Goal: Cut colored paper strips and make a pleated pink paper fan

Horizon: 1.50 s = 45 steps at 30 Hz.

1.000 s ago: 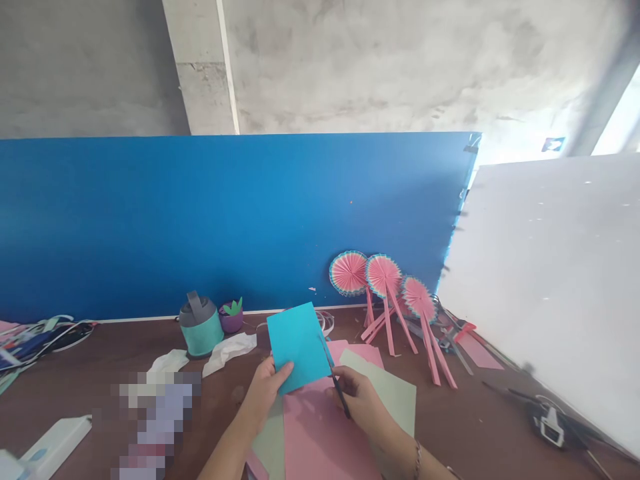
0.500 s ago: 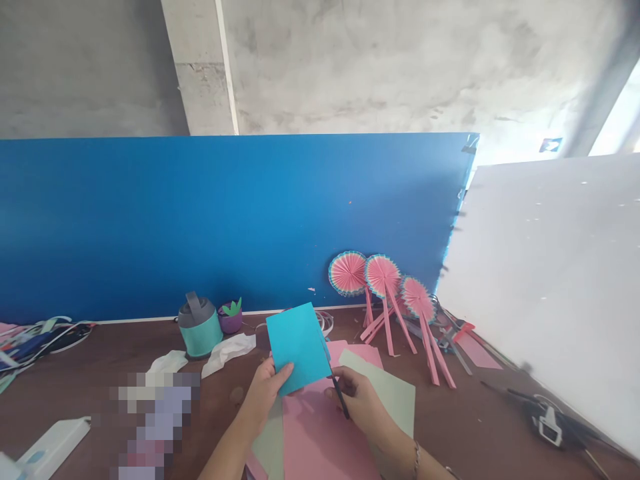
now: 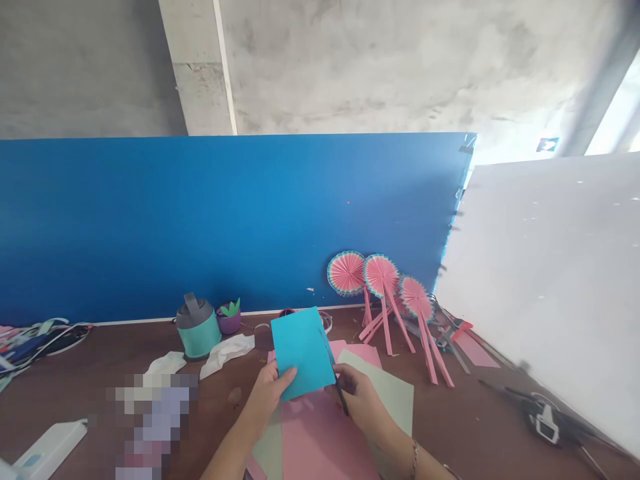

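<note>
My left hand pinches the lower left corner of a bright blue sheet of paper, thumb on top. Dark-handled scissors are in my right hand, with a thin blade lying along the paper's right edge. Both hands are above a pink sheet on the table. Pale green paper lies partly beneath the pink and past my right hand. My fingers hide part of the scissor handles.
Three pink folded-paper fans lean against the blue partition. A teal container, a purple pot and crumpled tissue stand or lie at the back left. Cables with a white-framed device are at the right.
The blue paper has turned slightly more upright and shifted a little right and down. The scissor blade now shows over its right edge. Both hands keep their hold.
</note>
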Each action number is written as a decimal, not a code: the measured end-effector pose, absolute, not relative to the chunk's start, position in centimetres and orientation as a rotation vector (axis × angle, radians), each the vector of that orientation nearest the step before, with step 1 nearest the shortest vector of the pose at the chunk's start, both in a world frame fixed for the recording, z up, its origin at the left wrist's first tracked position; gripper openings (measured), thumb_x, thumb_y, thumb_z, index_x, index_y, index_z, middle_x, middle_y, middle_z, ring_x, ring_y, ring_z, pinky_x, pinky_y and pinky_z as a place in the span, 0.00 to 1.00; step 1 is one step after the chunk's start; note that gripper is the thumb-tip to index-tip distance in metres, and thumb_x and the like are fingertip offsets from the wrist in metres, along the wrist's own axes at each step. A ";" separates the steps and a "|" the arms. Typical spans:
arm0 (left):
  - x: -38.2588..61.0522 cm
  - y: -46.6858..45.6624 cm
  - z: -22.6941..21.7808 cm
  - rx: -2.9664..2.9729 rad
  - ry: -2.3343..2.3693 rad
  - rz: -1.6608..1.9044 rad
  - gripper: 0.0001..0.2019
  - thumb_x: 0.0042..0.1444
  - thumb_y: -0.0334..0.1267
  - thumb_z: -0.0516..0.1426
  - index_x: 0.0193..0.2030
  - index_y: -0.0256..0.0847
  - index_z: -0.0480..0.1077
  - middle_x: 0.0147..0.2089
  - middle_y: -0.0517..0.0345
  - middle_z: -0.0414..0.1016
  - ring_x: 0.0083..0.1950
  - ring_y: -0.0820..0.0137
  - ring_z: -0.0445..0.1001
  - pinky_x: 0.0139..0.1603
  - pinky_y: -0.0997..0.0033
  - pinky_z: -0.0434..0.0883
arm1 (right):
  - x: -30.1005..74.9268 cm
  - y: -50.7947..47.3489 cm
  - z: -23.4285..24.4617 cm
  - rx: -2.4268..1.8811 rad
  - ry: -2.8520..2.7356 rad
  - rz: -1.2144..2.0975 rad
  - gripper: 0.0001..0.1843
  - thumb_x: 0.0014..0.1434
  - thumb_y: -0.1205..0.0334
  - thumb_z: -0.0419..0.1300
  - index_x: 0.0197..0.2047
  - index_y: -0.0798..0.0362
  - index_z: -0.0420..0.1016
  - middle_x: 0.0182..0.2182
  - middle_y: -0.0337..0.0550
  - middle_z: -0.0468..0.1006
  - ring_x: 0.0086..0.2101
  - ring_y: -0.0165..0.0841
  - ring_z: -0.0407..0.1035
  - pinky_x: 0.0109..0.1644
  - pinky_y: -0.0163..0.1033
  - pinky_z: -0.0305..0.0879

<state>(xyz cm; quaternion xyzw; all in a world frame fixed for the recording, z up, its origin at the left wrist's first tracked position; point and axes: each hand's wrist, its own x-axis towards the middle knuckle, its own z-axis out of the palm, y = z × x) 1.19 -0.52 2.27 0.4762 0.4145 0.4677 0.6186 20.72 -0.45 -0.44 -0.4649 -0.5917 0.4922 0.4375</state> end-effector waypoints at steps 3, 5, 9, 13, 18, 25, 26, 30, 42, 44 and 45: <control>1.2 -0.5 2.3 1.088 0.953 1.072 0.27 0.45 0.52 0.63 0.49 0.37 0.72 0.47 0.46 0.77 0.39 0.58 0.77 0.35 0.62 0.73 | 20.7 -0.5 -0.2 -1.182 -1.471 1.214 0.20 0.46 0.49 0.63 0.36 0.56 0.73 0.16 0.31 0.60 0.18 0.25 0.53 0.21 0.32 0.50; 1.2 -0.6 2.4 1.081 0.953 1.082 0.26 0.44 0.52 0.63 0.48 0.37 0.73 0.47 0.46 0.78 0.40 0.58 0.77 0.38 0.62 0.73 | 20.7 -0.5 -0.2 -1.193 -1.475 1.214 0.19 0.46 0.49 0.62 0.36 0.56 0.73 0.16 0.32 0.61 0.18 0.25 0.54 0.21 0.32 0.50; 1.1 -0.6 2.3 1.087 0.916 1.061 0.26 0.45 0.51 0.63 0.49 0.38 0.72 0.48 0.47 0.78 0.44 0.57 0.77 0.43 0.61 0.73 | 20.7 -0.3 -0.6 -1.162 -1.468 1.230 0.16 0.47 0.55 0.60 0.38 0.56 0.73 0.17 0.32 0.63 0.17 0.24 0.54 0.19 0.31 0.49; 1.2 -0.4 2.1 1.096 0.883 1.005 0.30 0.45 0.52 0.63 0.53 0.38 0.70 0.46 0.45 0.78 0.40 0.55 0.78 0.40 0.58 0.74 | 20.9 -0.1 -0.9 -1.174 -1.441 1.228 0.15 0.46 0.60 0.56 0.38 0.56 0.72 0.15 0.30 0.62 0.15 0.23 0.52 0.19 0.31 0.49; 1.4 -0.3 1.7 1.101 0.881 0.997 0.32 0.44 0.54 0.63 0.53 0.36 0.70 0.41 0.44 0.79 0.38 0.54 0.78 0.39 0.56 0.74 | 20.9 -0.2 -0.7 -1.179 -1.412 1.220 0.16 0.45 0.61 0.54 0.38 0.57 0.71 0.15 0.30 0.61 0.16 0.24 0.55 0.19 0.30 0.49; 1.4 -0.2 1.6 1.123 0.882 0.984 0.31 0.44 0.54 0.63 0.52 0.36 0.71 0.44 0.44 0.79 0.40 0.53 0.78 0.42 0.55 0.74 | 20.9 -0.2 -0.5 -1.202 -1.414 1.210 0.15 0.46 0.62 0.54 0.38 0.56 0.72 0.15 0.31 0.63 0.16 0.24 0.56 0.19 0.31 0.50; 1.4 -0.2 1.6 1.124 0.883 0.985 0.31 0.43 0.54 0.63 0.51 0.37 0.72 0.45 0.44 0.79 0.42 0.53 0.78 0.44 0.55 0.73 | 20.9 -0.1 -0.6 -1.195 -1.412 1.211 0.15 0.46 0.61 0.55 0.38 0.56 0.72 0.15 0.31 0.63 0.16 0.24 0.55 0.19 0.30 0.49; 1.6 -0.4 1.9 1.114 0.847 0.972 0.28 0.43 0.53 0.64 0.49 0.38 0.73 0.49 0.45 0.77 0.48 0.53 0.75 0.50 0.55 0.71 | 21.0 0.1 -0.6 -1.165 -1.406 1.201 0.17 0.47 0.55 0.57 0.37 0.56 0.73 0.18 0.34 0.68 0.14 0.22 0.52 0.18 0.31 0.48; 1.9 -0.7 2.0 1.120 0.842 0.953 0.27 0.44 0.52 0.64 0.49 0.39 0.73 0.50 0.47 0.76 0.49 0.53 0.75 0.51 0.54 0.70 | 21.1 0.0 -0.3 -1.151 -1.375 1.220 0.19 0.48 0.52 0.58 0.39 0.56 0.73 0.19 0.35 0.69 0.15 0.22 0.52 0.19 0.31 0.47; 2.0 -0.7 1.9 1.114 0.821 0.939 0.27 0.43 0.51 0.64 0.49 0.39 0.73 0.49 0.46 0.77 0.49 0.52 0.75 0.51 0.54 0.70 | 21.1 0.0 -0.3 -1.124 -1.350 1.240 0.21 0.48 0.49 0.59 0.39 0.56 0.73 0.20 0.36 0.70 0.16 0.24 0.55 0.19 0.31 0.50; 2.0 -0.7 1.8 1.114 0.802 0.936 0.27 0.43 0.51 0.64 0.49 0.39 0.73 0.49 0.46 0.77 0.49 0.52 0.75 0.51 0.54 0.70 | 21.1 0.1 -0.4 -1.114 -1.343 1.243 0.21 0.48 0.48 0.59 0.39 0.56 0.73 0.20 0.37 0.70 0.18 0.25 0.58 0.20 0.31 0.51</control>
